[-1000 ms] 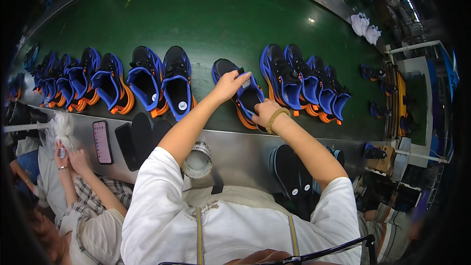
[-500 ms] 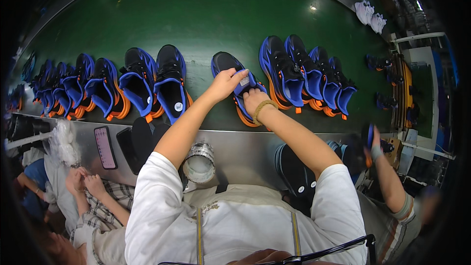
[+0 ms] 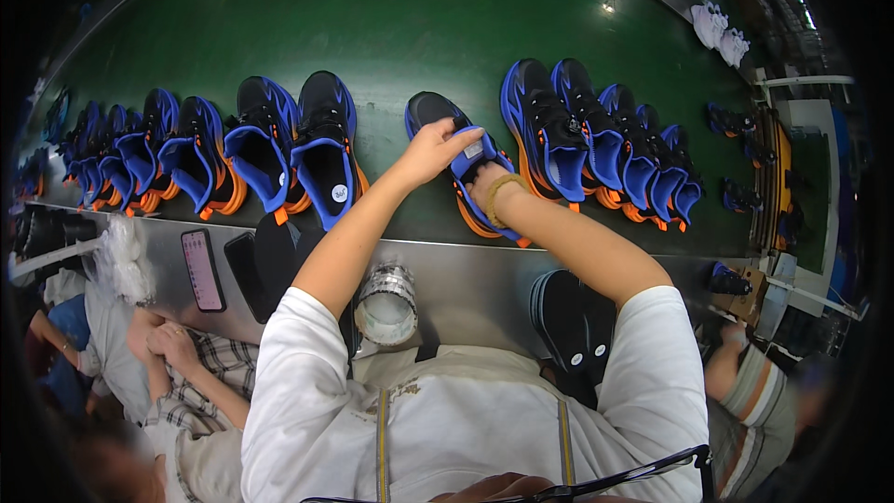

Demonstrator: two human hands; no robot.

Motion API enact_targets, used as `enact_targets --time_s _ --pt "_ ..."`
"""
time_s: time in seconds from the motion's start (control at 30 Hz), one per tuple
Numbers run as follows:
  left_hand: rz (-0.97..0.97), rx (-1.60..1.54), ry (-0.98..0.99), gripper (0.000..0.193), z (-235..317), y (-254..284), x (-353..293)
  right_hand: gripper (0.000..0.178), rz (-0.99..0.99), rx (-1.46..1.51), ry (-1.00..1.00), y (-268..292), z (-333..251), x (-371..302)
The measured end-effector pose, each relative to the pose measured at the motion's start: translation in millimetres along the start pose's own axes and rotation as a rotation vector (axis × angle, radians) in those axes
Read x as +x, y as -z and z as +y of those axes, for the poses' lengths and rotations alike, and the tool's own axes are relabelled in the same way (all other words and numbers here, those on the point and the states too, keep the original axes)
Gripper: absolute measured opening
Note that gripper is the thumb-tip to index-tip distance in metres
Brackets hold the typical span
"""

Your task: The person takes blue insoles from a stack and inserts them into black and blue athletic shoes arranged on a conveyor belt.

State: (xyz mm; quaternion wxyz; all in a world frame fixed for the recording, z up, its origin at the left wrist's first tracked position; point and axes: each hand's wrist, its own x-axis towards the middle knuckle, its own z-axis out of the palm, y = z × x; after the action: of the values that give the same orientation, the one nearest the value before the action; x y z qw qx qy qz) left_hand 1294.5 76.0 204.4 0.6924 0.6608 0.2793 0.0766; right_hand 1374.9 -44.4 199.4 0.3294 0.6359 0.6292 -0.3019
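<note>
A black and blue sneaker (image 3: pixel 431 108) with an orange sole edge lies on the green belt in front of me, toe pointing away and tilted left. My left hand (image 3: pixel 436 151) grips its tongue, thumb by the pale label. The fingers of my right hand (image 3: pixel 494 191), with a braided band at the wrist, are inside the shoe opening. Those fingertips are hidden, so whether they hold anything does not show. Similar sneakers stand close on both sides, a blue-lined one (image 3: pixel 321 156) left and a laced one (image 3: pixel 538 121) right.
Along the metal ledge (image 3: pixel 447 270) lie two phones (image 3: pixel 201 270), a round tub (image 3: pixel 386 305) and stacked black insoles (image 3: pixel 559 321) with white stickers. White shoes (image 3: pixel 710 23) sit at the far right. Co-workers sit on both sides; one's clasped hands (image 3: pixel 169 343) show at left.
My right hand has gone slightly deeper into the sneaker. The co-worker's hand at right, which held a shoe, has dropped lower without it. One more sneaker shows at the right row's end.
</note>
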Motion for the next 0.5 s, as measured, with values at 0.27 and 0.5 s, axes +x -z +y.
enact_targets --time_s 0.27,0.5 --pt "0.276 0.802 -0.6 0.027 18.2 0.9 -12.2 0.051 -0.243 0.165 0.206 48.4 -3.2 -68.1" --pt "0.068 0.98 -0.537 0.03 35.5 1.2 -23.5 0.024 0.937 0.464 0.028 -12.5 -21.0 -93.5"
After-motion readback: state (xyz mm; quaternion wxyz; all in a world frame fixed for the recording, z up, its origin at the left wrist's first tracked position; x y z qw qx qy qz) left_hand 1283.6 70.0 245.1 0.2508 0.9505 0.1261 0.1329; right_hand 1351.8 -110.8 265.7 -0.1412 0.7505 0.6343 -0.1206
